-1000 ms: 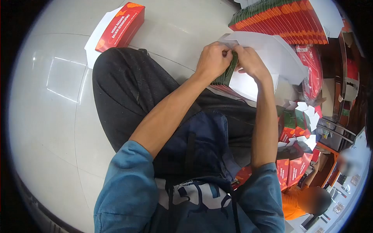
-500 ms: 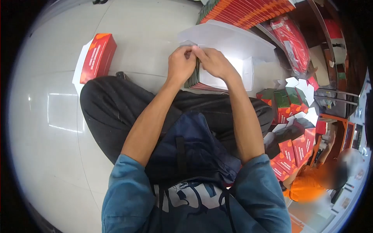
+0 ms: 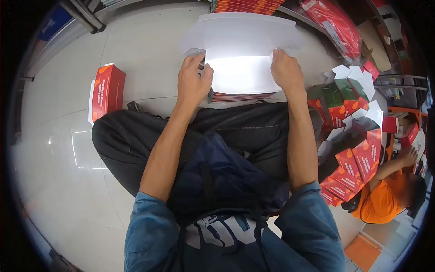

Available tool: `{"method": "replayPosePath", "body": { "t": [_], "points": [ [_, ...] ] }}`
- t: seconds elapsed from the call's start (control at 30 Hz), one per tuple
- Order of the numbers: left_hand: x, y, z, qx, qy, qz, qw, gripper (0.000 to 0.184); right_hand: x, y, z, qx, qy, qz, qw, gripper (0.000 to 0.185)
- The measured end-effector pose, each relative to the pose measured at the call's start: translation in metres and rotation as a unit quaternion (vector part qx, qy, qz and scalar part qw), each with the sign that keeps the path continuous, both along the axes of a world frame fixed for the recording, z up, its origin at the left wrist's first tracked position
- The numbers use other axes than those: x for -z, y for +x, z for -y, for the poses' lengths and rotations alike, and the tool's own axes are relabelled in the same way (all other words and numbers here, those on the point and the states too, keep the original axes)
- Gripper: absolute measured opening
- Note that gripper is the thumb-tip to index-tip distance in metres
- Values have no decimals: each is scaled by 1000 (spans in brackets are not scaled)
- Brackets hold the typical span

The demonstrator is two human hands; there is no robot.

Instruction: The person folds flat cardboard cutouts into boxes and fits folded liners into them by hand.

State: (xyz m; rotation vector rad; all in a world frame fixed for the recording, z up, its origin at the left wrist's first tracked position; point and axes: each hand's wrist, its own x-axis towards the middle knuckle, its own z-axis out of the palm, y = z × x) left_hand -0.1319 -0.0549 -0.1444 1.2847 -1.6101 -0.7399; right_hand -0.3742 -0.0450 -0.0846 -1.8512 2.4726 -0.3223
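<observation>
In front of my crossed legs lies a partly folded carton box [image 3: 244,75], its white inside facing up and its wide lid flap [image 3: 249,29] spread away from me. My left hand [image 3: 194,84] grips its left edge, thumb and fingers bent round the side near a small corner flap. At the right edge my right hand [image 3: 286,72] pinches the side wall by the corner. Beneath the box is a stack of flat red and green cartons [image 3: 242,97], mostly hidden. The outer face of the box is out of sight.
One folded red box [image 3: 108,90] stands on the tiled floor to the left. Several open red boxes [image 3: 351,170] pile up at the right. More flat cartons [image 3: 247,5] and a plastic-wrapped red pack [image 3: 333,27] lie beyond. A person in orange [image 3: 385,197] sits at far right.
My hands have moved apart from the box's left corner. The right hand now holds the right edge. My view has shifted, and the person in orange has an arm extended.
</observation>
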Motion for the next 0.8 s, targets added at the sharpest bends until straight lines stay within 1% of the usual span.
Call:
{"method": "replayPosePath", "body": {
  "t": [0.2,0.3,0.37,0.6,0.8],
  "points": [
    [-7,-2,-2,28,-5,15,999,36,17,-11,1,16,-18,25,999,43],
    [-8,-1,-2,39,-24,27,999,36,29,-17,3,29,-4,46,999,42],
    [-5,-2,-1,36,-26,24,999,35,37,-20,5,12,-24,54,998,41],
    [-4,-6,-3,4,19,-10,1000,35,42,-10,-4,22,-66,76,995,39],
    [-4,-1,8,-13,5,0,1000,30,33,8,-5,69,-40,78,994,40]
  ]
}}
